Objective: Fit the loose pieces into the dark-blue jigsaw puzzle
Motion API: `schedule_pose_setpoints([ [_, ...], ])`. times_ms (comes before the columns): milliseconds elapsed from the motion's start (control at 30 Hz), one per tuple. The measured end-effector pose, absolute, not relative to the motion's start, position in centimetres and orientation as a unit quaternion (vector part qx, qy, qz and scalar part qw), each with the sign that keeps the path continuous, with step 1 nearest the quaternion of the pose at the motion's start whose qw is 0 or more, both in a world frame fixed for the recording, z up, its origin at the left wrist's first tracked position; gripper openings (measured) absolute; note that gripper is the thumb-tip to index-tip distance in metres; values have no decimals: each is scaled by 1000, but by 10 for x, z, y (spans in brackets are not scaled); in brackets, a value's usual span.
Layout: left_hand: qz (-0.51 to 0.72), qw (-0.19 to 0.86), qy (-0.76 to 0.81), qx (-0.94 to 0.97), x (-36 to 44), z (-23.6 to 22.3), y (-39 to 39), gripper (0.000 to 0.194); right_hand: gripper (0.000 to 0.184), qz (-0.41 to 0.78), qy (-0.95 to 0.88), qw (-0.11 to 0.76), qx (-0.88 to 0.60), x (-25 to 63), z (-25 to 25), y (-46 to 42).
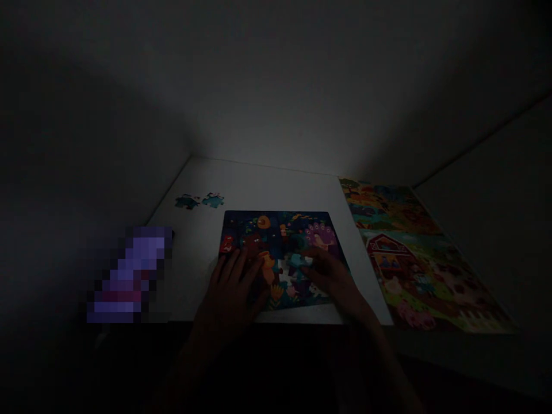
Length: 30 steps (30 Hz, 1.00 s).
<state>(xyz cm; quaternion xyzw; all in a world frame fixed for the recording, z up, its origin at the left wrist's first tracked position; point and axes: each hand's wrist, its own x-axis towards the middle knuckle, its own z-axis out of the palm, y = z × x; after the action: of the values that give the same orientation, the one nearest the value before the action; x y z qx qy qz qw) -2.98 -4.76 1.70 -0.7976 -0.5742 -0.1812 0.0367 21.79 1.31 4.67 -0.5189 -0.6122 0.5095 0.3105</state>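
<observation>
The scene is very dark. A dark blue jigsaw puzzle (280,230) with a peacock and other animals lies on a white table (259,184). My left hand (233,287) rests flat on the puzzle's lower left part, fingers stretched out. My right hand (332,279) lies on the puzzle's lower right, its fingertips on a teal puzzle piece (297,261) beside a white gap in the picture. Whether the fingers pinch that piece is unclear. Two loose teal pieces (200,201) lie on the table beyond the puzzle, to the left.
Two colourful puzzle boards (409,253), one with a red barn, lie to the right of the white table. A blurred purple patch (129,276) sits at the table's left edge. Walls close in behind and to the left.
</observation>
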Motion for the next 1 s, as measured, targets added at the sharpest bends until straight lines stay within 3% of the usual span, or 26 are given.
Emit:
schedule_pose_setpoints([
  [500, -187, 40, -570, -799, -30, 18, -46, 51, 31, 523, -576, 355, -517, 220, 41, 14],
  [1000, -178, 30, -577, -797, -29, 20, -47, 52, 23, 496, -671, 270, -480, 203, 49, 15],
])
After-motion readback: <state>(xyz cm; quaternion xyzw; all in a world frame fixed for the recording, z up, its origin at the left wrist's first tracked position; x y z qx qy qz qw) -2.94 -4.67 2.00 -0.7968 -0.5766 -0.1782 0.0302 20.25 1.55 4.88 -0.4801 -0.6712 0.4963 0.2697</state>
